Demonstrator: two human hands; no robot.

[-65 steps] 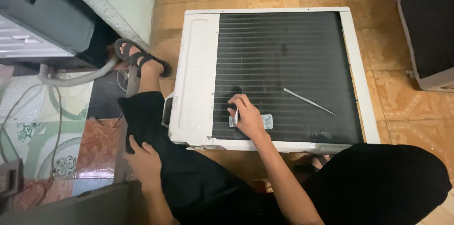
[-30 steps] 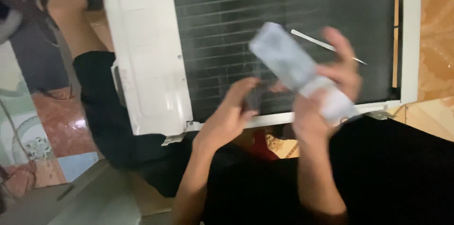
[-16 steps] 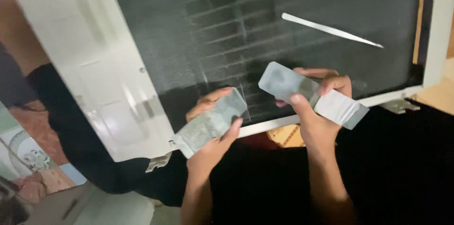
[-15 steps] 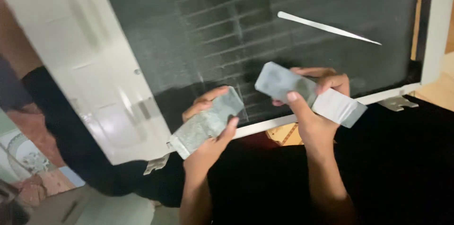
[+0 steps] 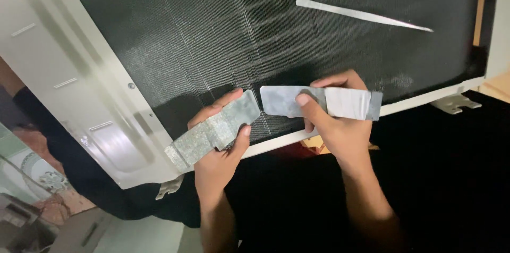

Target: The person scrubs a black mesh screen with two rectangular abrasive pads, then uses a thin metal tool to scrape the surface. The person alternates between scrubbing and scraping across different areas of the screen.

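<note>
Both hands work just in front of the near edge of the large white-framed air-conditioner unit [image 5: 79, 104] lying flat, its face a black finned coil [image 5: 255, 30] of very fine, close-set ridges. The left hand [image 5: 218, 152] has its grip closed, thumb over fingers, on a speckled grey, notched strip of thin sheet metal [image 5: 212, 131], which slants down and away from the unit's near rail. The right hand [image 5: 340, 120] pinches a second flat grey sheet-metal strip with a paler, taped-looking end [image 5: 324, 102], held level over that same rail.

The strips look thin and stiff, with cut corners, so a slipping thumb could meet a sharp edge. The pinch on the right is light; a dropped strip would likely land on the coil, whose soft fins probably bend or flatten at a knock. Patches near the unit's near edge already look dulled and brushed. A long, narrow, pointed silver sliver of metal [image 5: 366, 16] lies loose toward the far side of the coil and could slide if the unit is jostled.
</note>
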